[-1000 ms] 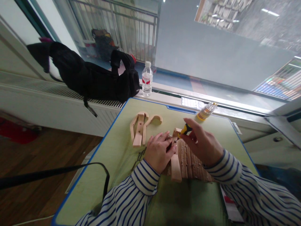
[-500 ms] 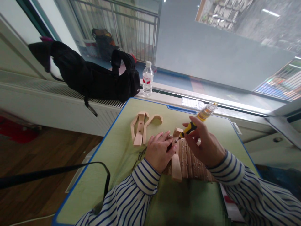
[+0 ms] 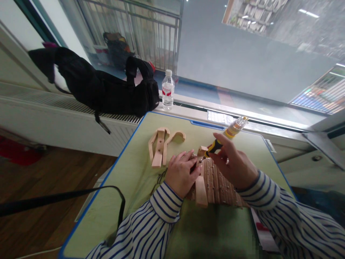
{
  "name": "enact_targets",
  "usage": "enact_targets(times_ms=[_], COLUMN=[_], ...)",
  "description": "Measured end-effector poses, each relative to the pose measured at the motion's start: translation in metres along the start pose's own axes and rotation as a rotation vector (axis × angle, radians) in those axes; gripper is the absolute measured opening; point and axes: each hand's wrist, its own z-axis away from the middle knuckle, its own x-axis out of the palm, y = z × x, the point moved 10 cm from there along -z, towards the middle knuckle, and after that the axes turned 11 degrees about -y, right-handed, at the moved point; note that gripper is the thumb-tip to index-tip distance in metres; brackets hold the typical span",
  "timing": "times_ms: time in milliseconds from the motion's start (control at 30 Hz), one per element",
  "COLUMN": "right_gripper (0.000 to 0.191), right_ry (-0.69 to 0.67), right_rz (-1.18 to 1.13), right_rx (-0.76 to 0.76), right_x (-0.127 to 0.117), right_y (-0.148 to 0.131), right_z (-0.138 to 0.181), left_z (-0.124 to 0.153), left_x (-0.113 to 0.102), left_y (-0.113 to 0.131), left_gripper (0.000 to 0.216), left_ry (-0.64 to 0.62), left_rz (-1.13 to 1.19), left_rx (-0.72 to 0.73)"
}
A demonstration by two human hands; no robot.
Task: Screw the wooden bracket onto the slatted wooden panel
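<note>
My right hand [image 3: 235,165] pinches a small screwdriver [image 3: 213,146] with a yellow and black handle, its tip pointing down at the top of a wooden slatted piece [image 3: 218,185] with rows of holes. My left hand [image 3: 182,172] rests curled on the left side of that piece, fingers pressed against a pale wooden bar [image 3: 201,189]. What sits at the screwdriver tip is too small to make out. Both arms wear blue and white striped sleeves.
Loose curved wooden parts [image 3: 161,144] lie on the green desk [image 3: 129,187] left of my hands. A small amber bottle [image 3: 234,128] lies at the far edge. A water bottle [image 3: 168,90] and black bag [image 3: 102,88] sit on the window sill. A black strap [image 3: 67,197] crosses the left.
My right hand has turned the screwdriver between its fingers, and the handle now tilts a little more up and to the right. My left hand has stayed put on the wooden piece.
</note>
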Motion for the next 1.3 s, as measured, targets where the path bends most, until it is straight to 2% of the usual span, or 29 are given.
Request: enact_targets(times_ms=[767,1033,1300], right_gripper=[0.049,0.057,0.052], right_ry=[0.081,-0.010,-0.069], right_rz=[0.035,-0.083,-0.149], right_rx=[0.015,-0.007,-0.030], right_x=[-0.0040,0.0004,-0.0007], right_y=[-0.0017,-0.0007,-0.0008], right_z=[0.0005,-0.0011,-0.0014], left_z=[-0.0013,-0.0003,-0.0002], left_x=[-0.0017,-0.0012,-0.0014], left_y=[0.0019,0.0013,0.0013], left_gripper=[0.027,0.028,0.028], left_ry=[-0.014,-0.013,-0.004], left_rz=[-0.001,0.002,-0.002], left_rx=[-0.005,0.001,0.000])
